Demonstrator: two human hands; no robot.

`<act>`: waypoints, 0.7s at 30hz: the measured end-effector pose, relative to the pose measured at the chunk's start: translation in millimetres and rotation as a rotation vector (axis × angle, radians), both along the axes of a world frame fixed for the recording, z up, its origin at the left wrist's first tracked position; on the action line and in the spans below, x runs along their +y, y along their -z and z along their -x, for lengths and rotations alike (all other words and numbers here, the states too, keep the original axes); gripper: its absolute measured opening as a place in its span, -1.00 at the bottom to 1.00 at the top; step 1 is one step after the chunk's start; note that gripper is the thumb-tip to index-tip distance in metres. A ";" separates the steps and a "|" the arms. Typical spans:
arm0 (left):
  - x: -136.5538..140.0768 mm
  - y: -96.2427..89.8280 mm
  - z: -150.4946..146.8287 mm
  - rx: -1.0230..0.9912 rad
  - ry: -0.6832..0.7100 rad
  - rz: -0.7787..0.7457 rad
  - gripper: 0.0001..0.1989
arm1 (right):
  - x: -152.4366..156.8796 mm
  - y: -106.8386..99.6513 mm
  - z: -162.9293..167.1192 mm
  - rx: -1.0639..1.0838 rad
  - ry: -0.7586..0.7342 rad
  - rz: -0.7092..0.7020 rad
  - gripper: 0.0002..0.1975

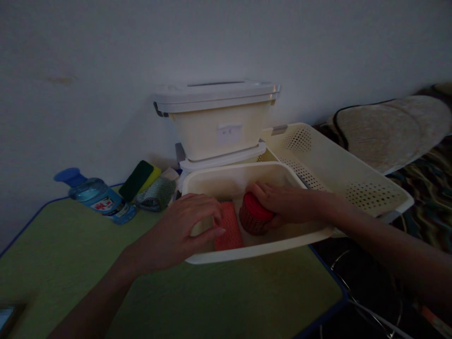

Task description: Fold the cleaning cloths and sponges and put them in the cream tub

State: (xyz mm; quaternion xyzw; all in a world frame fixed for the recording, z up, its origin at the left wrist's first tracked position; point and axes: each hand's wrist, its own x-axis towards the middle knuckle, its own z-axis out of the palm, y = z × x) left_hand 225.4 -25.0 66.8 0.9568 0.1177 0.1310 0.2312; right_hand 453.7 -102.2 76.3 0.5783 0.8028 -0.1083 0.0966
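A cream plastic bin point(243, 253) stands on the green table. Inside it, my right hand point(270, 200) is wrapped round a red lidded round container point(254, 216), which tilts slightly. To its left lies a flat red-orange cloth or pad point(229, 228) with a dark strip at its far end. My left hand point(197, 219) hovers over the bin's left side, thumb and fingers apart, holding nothing; its fingertips come close to the red-orange piece. What supports the red container's base is partly hidden.
Behind the bin stands a lidded cream box point(219, 134) on another white lid. A perforated cream basket point(339, 169) sits at the right. On the green table point(70, 263) are a blue bottle point(102, 200), a sponge point(137, 181) and a folded grey cloth point(155, 193). Wires hang beyond the right edge.
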 end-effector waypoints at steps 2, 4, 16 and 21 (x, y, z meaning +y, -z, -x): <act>0.4 0.6 0.0 -0.004 0.007 -0.006 -0.78 | 0.0 1.1 0.2 -0.034 -0.030 -0.029 -0.58; 0.7 1.0 -0.3 -0.012 0.014 -0.008 -0.78 | 0.4 1.7 0.5 -0.068 -0.053 -0.039 -0.58; -0.7 1.6 -1.4 -0.055 -0.010 -0.021 -0.75 | 2.2 5.6 1.4 -0.165 -0.074 -0.062 -0.49; -1.5 1.0 -2.5 -0.080 -0.032 -0.006 -0.77 | 3.3 4.7 3.5 -0.196 -0.106 -0.099 -0.40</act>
